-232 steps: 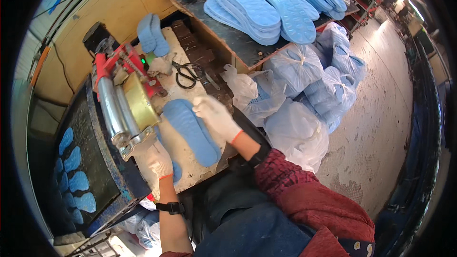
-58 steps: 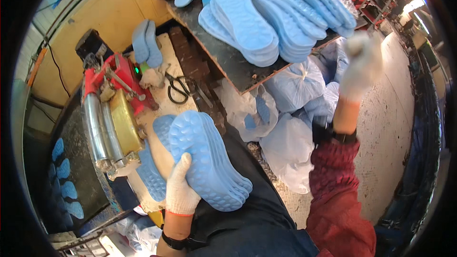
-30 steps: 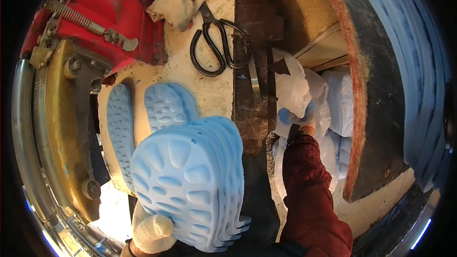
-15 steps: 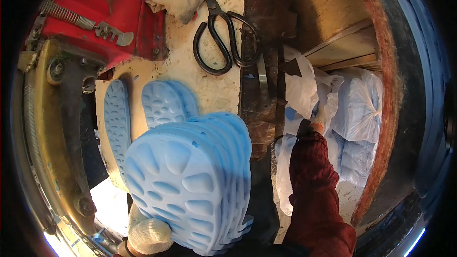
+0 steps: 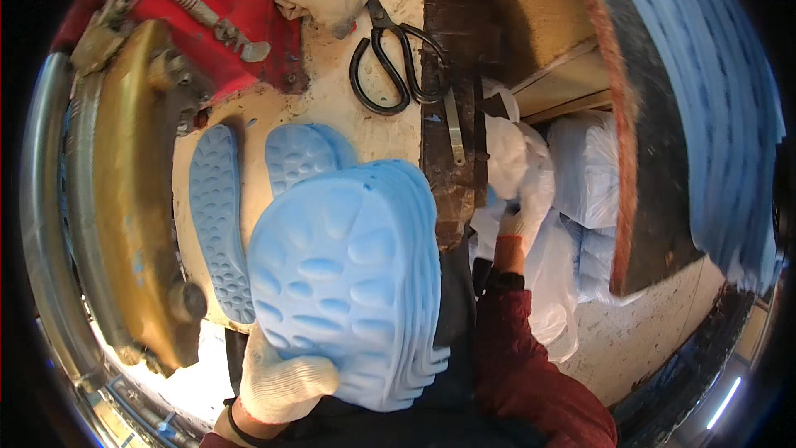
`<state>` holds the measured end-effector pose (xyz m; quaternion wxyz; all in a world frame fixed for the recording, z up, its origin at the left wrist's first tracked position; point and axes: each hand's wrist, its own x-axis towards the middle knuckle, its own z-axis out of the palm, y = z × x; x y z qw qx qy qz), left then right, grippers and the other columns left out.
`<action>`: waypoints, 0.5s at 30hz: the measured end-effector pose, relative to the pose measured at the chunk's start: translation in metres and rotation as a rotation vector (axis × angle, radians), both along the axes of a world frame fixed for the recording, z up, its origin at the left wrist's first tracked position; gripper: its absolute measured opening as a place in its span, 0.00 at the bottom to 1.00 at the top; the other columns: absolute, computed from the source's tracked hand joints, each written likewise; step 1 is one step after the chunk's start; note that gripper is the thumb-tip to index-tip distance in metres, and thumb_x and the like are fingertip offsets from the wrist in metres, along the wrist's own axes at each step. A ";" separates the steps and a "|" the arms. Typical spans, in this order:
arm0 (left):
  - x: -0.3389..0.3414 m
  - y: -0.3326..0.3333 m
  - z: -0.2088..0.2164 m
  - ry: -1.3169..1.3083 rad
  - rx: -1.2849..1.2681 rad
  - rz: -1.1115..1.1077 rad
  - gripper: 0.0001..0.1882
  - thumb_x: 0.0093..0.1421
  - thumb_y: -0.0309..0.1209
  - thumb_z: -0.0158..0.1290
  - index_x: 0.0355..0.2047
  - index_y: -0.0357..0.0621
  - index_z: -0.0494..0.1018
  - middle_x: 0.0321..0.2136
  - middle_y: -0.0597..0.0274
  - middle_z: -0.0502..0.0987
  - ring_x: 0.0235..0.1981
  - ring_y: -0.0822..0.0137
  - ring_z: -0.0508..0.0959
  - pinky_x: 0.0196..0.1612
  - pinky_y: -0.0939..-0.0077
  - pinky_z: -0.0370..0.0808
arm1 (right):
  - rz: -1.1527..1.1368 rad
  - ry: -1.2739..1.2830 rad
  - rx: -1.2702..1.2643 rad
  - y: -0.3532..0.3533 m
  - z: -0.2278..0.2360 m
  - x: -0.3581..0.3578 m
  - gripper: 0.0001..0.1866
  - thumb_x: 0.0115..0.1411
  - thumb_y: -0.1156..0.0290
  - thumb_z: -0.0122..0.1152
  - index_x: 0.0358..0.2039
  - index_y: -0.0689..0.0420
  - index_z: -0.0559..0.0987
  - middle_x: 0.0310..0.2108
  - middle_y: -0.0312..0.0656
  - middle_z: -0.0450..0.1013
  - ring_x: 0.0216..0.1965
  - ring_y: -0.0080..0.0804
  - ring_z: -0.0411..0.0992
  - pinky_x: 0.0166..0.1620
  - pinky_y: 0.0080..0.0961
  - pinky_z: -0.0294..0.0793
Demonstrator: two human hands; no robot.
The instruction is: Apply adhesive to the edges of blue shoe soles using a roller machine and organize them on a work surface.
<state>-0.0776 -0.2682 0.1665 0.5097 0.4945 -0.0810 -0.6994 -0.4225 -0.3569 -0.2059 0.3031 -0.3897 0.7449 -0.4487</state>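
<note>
My left hand, in a whitish knitted glove, grips a stack of light blue shoe soles at its lower left, thumb over the top sole. The soles have rounded raised bumps and stand tilted above the table. On the right, my right hand, also in a pale glove, reaches down beside the table to a thin white plastic bag and holds it. Its fingers partly blend into the plastic. Two groups of blue soles lie behind the stack: a single narrow sole and a small pile.
Black-handled scissors and a crumpled glove lie on the table. Red machinery and a brass-coloured metal part stand left. Filled clear bags sit low right, beside a raised board bearing blue sheets.
The view has shifted. My left hand and the stack sit slightly higher and farther right in view. My right hand has moved left, and the plastic bag now hangs to the right of my forearm.
</note>
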 end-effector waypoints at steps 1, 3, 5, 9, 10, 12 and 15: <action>0.001 0.000 0.002 0.022 0.110 -0.003 0.43 0.49 0.22 0.64 0.64 0.37 0.55 0.54 0.51 0.70 0.54 0.54 0.72 0.55 0.54 0.72 | 0.055 0.095 0.026 0.004 0.020 0.010 0.25 0.59 0.74 0.57 0.58 0.61 0.71 0.55 0.40 0.70 0.54 0.30 0.69 0.56 0.29 0.68; 0.000 0.003 0.007 -0.049 0.029 -0.017 0.39 0.44 0.15 0.62 0.59 0.35 0.63 0.48 0.58 0.74 0.49 0.64 0.74 0.51 0.68 0.72 | -0.011 -0.070 -0.171 0.017 0.061 0.036 0.28 0.50 0.79 0.62 0.55 0.62 0.73 0.52 0.43 0.71 0.52 0.36 0.70 0.55 0.30 0.68; 0.000 0.009 0.012 -0.045 0.026 -0.059 0.38 0.44 0.15 0.62 0.58 0.35 0.63 0.48 0.58 0.75 0.48 0.65 0.74 0.51 0.68 0.72 | -0.043 0.126 -0.049 0.036 0.107 0.041 0.34 0.46 0.78 0.68 0.56 0.66 0.70 0.54 0.46 0.69 0.54 0.40 0.67 0.59 0.30 0.64; 0.006 0.025 0.020 0.060 -0.026 -0.129 0.37 0.46 0.19 0.63 0.59 0.37 0.63 0.49 0.59 0.74 0.50 0.65 0.74 0.55 0.68 0.70 | -0.195 -0.180 -0.052 0.029 0.153 0.035 0.42 0.47 0.71 0.70 0.63 0.66 0.63 0.64 0.50 0.60 0.64 0.39 0.58 0.67 0.31 0.52; 0.008 0.030 0.020 0.105 -0.041 -0.135 0.38 0.46 0.19 0.63 0.59 0.38 0.63 0.50 0.59 0.73 0.51 0.65 0.73 0.55 0.68 0.69 | -0.140 -0.192 -0.126 0.033 0.163 0.033 0.42 0.47 0.71 0.70 0.63 0.66 0.63 0.64 0.50 0.60 0.64 0.39 0.58 0.67 0.31 0.52; 0.013 0.040 0.018 0.104 -0.105 -0.127 0.40 0.45 0.20 0.65 0.60 0.38 0.61 0.53 0.58 0.72 0.53 0.63 0.72 0.57 0.68 0.69 | -0.016 0.021 -0.073 0.041 0.189 0.027 0.42 0.48 0.71 0.70 0.63 0.64 0.63 0.62 0.50 0.62 0.62 0.40 0.61 0.66 0.31 0.55; 0.022 0.049 0.013 0.099 -0.233 -0.170 0.45 0.42 0.19 0.67 0.61 0.39 0.59 0.54 0.57 0.71 0.54 0.61 0.72 0.58 0.66 0.68 | 0.151 0.191 -0.198 0.064 0.246 0.034 0.43 0.47 0.73 0.69 0.64 0.63 0.62 0.59 0.50 0.64 0.60 0.41 0.64 0.63 0.33 0.61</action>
